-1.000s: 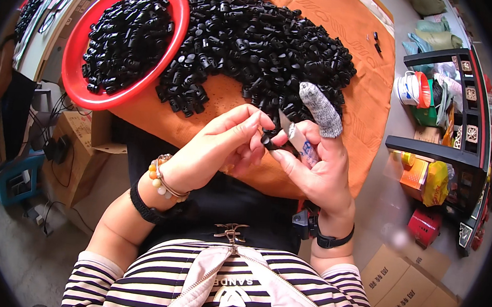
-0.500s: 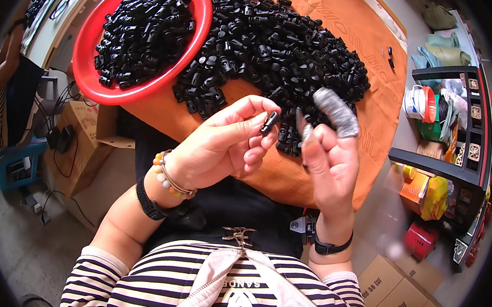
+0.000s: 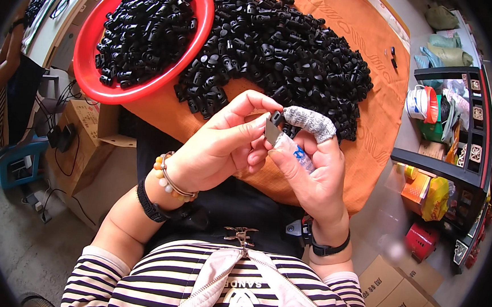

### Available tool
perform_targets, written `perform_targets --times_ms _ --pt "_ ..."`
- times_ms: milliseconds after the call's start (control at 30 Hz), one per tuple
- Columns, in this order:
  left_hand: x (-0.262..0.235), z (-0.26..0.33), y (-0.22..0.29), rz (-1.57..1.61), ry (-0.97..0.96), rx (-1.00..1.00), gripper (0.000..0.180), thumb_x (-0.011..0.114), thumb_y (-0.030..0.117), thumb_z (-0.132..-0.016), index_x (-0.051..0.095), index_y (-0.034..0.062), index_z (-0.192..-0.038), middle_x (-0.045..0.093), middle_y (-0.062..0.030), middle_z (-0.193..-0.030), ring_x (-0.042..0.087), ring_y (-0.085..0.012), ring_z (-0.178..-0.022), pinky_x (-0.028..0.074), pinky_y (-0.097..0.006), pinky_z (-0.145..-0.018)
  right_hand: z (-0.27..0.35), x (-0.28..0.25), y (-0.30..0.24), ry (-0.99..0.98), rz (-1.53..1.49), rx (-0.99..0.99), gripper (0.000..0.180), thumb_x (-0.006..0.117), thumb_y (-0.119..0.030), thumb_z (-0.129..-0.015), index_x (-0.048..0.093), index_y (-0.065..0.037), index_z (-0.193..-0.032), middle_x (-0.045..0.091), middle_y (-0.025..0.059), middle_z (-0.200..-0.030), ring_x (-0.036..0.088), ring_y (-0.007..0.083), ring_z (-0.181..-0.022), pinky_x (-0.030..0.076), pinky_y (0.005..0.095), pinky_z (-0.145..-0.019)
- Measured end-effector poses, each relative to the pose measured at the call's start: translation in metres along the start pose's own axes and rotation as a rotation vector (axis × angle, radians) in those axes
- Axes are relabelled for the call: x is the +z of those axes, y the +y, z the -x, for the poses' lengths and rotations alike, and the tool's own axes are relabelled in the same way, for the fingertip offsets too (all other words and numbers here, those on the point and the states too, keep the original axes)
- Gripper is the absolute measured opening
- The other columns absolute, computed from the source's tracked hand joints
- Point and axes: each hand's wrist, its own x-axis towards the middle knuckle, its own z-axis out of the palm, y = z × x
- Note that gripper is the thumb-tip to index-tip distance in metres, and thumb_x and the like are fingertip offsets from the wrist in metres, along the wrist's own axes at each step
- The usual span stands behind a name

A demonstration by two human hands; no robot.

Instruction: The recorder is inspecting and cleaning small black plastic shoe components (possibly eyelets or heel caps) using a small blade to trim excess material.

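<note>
My left hand (image 3: pixel 221 137) pinches a small black plastic cord lock (image 3: pixel 276 117) between thumb and forefinger, over the near edge of the table. In my right hand (image 3: pixel 318 178) is a short flat blade (image 3: pixel 271 132), its grip wrapped in white and blue material. The blade lies against the cord lock or just beside it; I cannot tell which. A grey knitted finger cover (image 3: pixel 314 123) sheathes my right forefinger, whose tip meets the cord lock. Beyond my hands spreads a big heap of black cord locks (image 3: pixel 287 54). More of them fill a red basin (image 3: pixel 201 39) at the far left.
An orange cloth (image 3: pixel 373 122) covers the table. Two small dark pieces (image 3: pixel 394 60) lie near its right edge. To the right stands a black shelf (image 3: pixel 436 161) with bags and a bucket. Cardboard boxes (image 3: pixel 396 289) and a blue stool (image 3: pixel 11 163) are on the floor.
My right hand has moved left and brought the blade up to the cord lock. The covered forefinger has bent over toward it. My left hand has hardly moved.
</note>
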Motion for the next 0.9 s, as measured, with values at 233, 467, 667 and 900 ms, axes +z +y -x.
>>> perform_targets --times_ms 233,467,667,900 --pt "0.0008 0.0019 -0.0007 -0.001 0.011 0.011 0.022 0.047 0.016 -0.093 0.044 0.0106 -0.114 0.052 -0.0016 -0.081 0.048 -0.0070 -0.062 0.041 -0.020 -0.054 0.0010 0.0016 -0.0057 -0.021 -0.057 0.076 0.044 0.059 -0.003 -0.084 0.039 0.003 -0.122 0.058 0.0115 -0.103 0.056 0.0115 -0.091 0.044 0.0230 -0.081" --pt "0.0045 0.0026 -0.0006 -0.005 0.051 0.038 0.022 0.047 0.017 -0.093 0.045 0.0098 -0.114 0.053 -0.0014 -0.080 0.047 -0.0066 -0.060 0.040 -0.020 -0.052 0.0019 0.0029 -0.0049 -0.012 -0.029 0.052 0.045 0.060 -0.004 -0.084 0.038 0.002 -0.123 0.058 0.0100 -0.100 0.056 0.0108 -0.090 0.043 0.0221 -0.081" --pt "0.0005 0.0028 -0.0022 -0.018 0.035 0.037 0.021 0.047 0.016 -0.093 0.046 0.0104 -0.113 0.052 -0.0009 -0.077 0.046 -0.0061 -0.057 0.039 -0.020 -0.049 0.0021 0.0016 -0.0058 -0.029 -0.046 0.079 0.045 0.060 -0.005 -0.084 0.039 0.002 -0.123 0.058 0.0092 -0.100 0.056 0.0107 -0.089 0.042 0.0219 -0.081" --pt "-0.0008 0.0036 -0.0016 -0.005 0.023 0.050 0.020 0.048 0.016 -0.093 0.047 0.0107 -0.112 0.052 -0.0003 -0.077 0.046 -0.0058 -0.058 0.039 -0.021 -0.050 -0.0005 0.0011 -0.0023 -0.020 0.036 -0.018 0.038 0.061 -0.005 -0.084 0.046 0.003 -0.118 0.064 0.0112 -0.094 0.060 0.0100 -0.084 0.048 0.0225 -0.073"
